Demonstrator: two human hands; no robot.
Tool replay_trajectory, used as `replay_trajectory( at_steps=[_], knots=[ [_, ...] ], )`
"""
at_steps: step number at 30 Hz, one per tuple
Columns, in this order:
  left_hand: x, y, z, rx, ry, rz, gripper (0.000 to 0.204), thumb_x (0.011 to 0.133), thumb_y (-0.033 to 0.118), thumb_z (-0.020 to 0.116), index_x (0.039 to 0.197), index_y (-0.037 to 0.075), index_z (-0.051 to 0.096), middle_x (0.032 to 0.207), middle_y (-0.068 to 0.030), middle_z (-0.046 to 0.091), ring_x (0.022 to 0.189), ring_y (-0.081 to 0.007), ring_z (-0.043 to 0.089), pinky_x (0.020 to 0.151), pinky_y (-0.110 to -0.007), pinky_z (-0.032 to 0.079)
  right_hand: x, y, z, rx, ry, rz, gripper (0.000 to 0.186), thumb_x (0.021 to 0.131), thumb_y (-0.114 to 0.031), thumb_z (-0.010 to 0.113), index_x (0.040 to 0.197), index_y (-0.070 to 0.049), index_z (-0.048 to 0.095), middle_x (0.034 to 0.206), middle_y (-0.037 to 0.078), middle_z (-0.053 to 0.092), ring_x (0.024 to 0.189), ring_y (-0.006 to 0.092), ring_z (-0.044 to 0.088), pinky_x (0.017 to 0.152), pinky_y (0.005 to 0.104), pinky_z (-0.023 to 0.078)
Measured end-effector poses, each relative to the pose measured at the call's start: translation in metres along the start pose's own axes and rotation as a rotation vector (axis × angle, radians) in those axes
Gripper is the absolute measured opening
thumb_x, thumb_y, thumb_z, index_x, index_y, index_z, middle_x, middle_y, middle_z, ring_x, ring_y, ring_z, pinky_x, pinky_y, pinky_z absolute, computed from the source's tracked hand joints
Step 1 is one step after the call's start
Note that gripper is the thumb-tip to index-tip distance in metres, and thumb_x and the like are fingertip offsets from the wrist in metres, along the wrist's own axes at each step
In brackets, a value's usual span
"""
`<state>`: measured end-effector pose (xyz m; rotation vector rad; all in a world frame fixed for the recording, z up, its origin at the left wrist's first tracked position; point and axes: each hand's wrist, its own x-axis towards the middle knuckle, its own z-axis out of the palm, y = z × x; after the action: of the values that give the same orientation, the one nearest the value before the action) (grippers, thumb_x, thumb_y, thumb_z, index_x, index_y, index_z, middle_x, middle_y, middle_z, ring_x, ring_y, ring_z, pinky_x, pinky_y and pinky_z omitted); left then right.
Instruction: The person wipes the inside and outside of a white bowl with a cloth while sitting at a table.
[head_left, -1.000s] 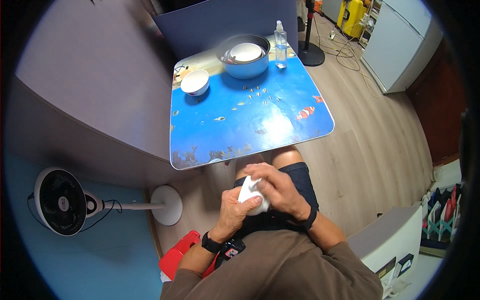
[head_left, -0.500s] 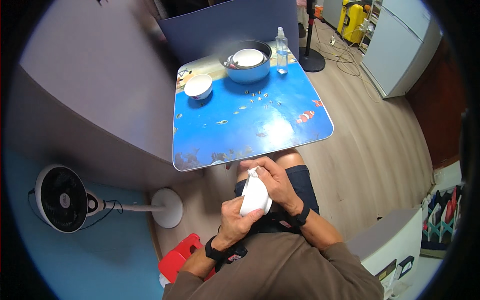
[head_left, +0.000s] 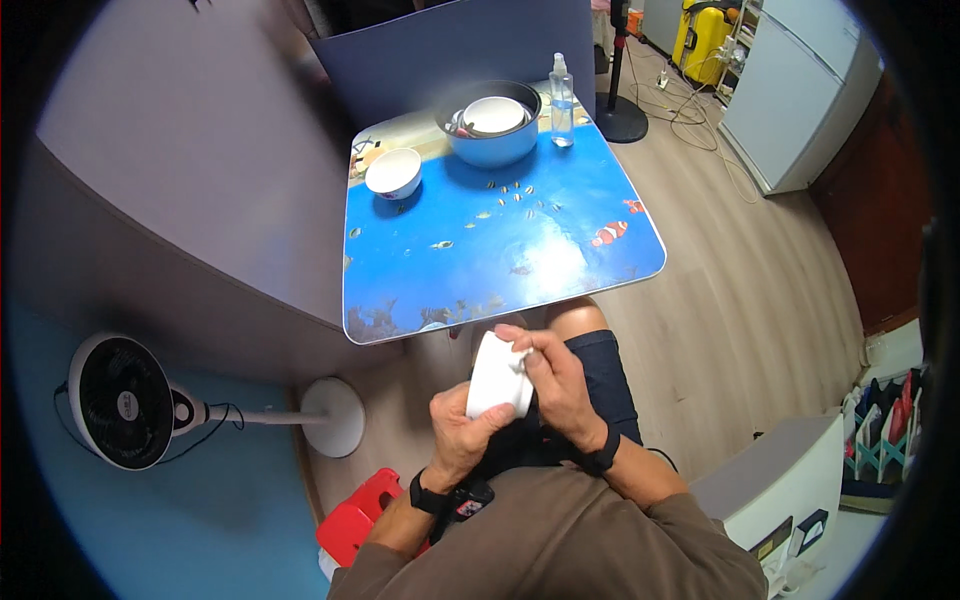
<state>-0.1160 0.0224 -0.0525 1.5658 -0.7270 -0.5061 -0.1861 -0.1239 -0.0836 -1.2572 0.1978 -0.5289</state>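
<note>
Over my lap, my left hand is closed on a white bowl, thumb on the near side and fingers around its left edge. The bowl is tipped on its side. My right hand is closed at the bowl's far right rim, with a small crumpled white tissue or cloth pinched under its fingers against the bowl. On the blue table, a second white bowl stands upright at the left. Behind it, a blue pot holds another white bowl and items I cannot make out.
A clear spray bottle stands beside the pot on the fish-patterned table. A white fan is at the left, a red stool at lower left. A fridge and loose cables lie toward the far right.
The held bowl has turned and shifted slightly left and up, with my left hand moving along. My right hand has slid toward the bowl's right rim with the tissue or cloth.
</note>
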Motion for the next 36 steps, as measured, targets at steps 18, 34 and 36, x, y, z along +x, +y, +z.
replay_trajectory(
  at_steps=[18,34,36],
  knots=[
    [0.009,0.000,0.002,-0.362,0.169,-0.119,0.019,0.085,0.008,0.071,0.098,-0.005,0.070,0.088,-0.0060,0.071,0.077,-0.0100,0.064,0.069,-0.024,0.051,-0.004,0.008,0.001,-0.441,-0.101,-0.564,0.013,0.090,0.006,0.053,0.100,-0.003,0.056,0.128,0.017,0.060,0.127,0.0374,0.051,0.107,0.0513,0.038],
    [0.008,-0.010,0.010,-0.139,0.044,0.018,0.022,0.081,0.017,0.075,0.091,-0.003,0.072,0.079,-0.0039,0.068,0.069,-0.0097,0.060,0.062,-0.025,0.046,0.040,0.061,-0.013,0.849,0.003,0.318,0.020,0.100,-0.016,0.045,0.113,-0.005,0.055,0.098,0.005,0.061,0.090,0.0123,0.061,0.080,0.0269,0.051],
    [0.006,-0.014,0.013,-0.127,0.054,-0.053,0.023,0.082,0.017,0.074,0.094,-0.003,0.072,0.082,-0.0049,0.070,0.072,-0.0099,0.062,0.065,-0.025,0.048,0.037,0.066,-0.015,0.768,0.022,0.282,0.020,0.100,-0.016,0.043,0.112,-0.004,0.054,0.098,0.006,0.062,0.089,0.0121,0.061,0.080,0.0268,0.051]
  ],
)
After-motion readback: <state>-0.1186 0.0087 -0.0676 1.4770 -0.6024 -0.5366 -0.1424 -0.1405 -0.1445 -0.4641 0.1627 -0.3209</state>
